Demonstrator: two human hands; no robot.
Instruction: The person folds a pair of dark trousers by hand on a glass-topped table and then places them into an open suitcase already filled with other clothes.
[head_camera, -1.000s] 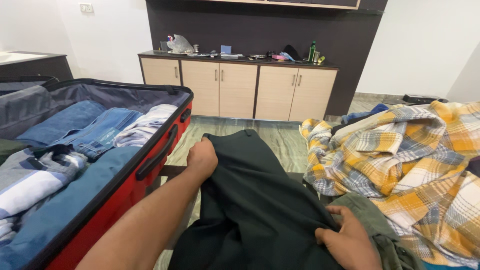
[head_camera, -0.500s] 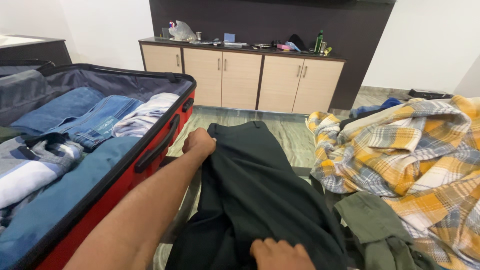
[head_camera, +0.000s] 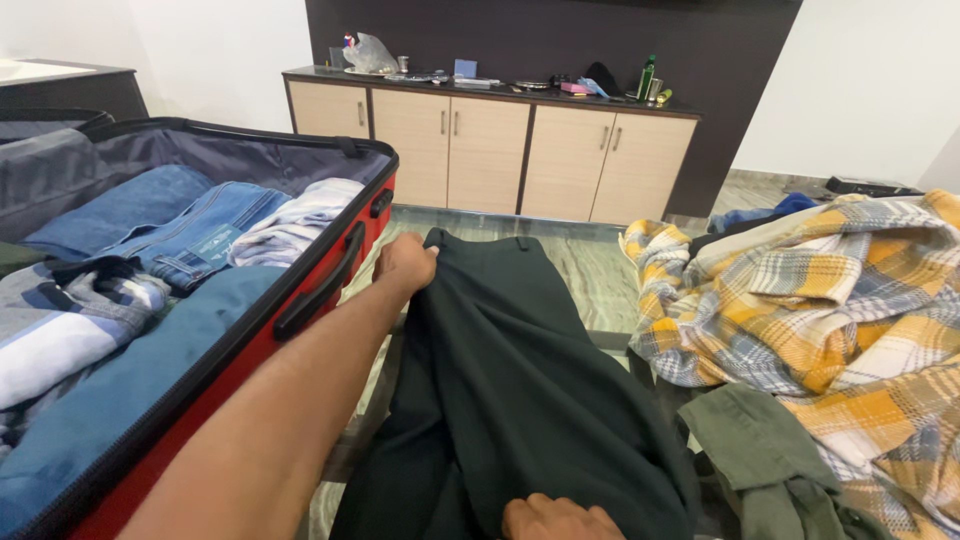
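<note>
Dark green trousers (head_camera: 510, 370) lie stretched out in front of me, waistband at the far end. My left hand (head_camera: 404, 266) reaches forward and grips the waistband's left corner. At the bottom edge of the view, my right hand (head_camera: 558, 518) rests on the near part of the trousers, fingers curled over the cloth. An open red suitcase (head_camera: 300, 300) stands at my left, packed with folded jeans (head_camera: 190, 238) and striped shirts (head_camera: 70, 330).
A yellow, white and grey plaid shirt (head_camera: 830, 300) lies heaped at the right, with an olive garment (head_camera: 760, 440) beside it. A low cabinet (head_camera: 490, 150) with beige doors and small items on top stands against the far dark wall. Grey-green tiled floor (head_camera: 590, 270) shows beyond the trousers.
My right hand slid from the trousers' right edge to their near middle. My left hand pulled the waistband a little farther forward, and the view shifted slightly.
</note>
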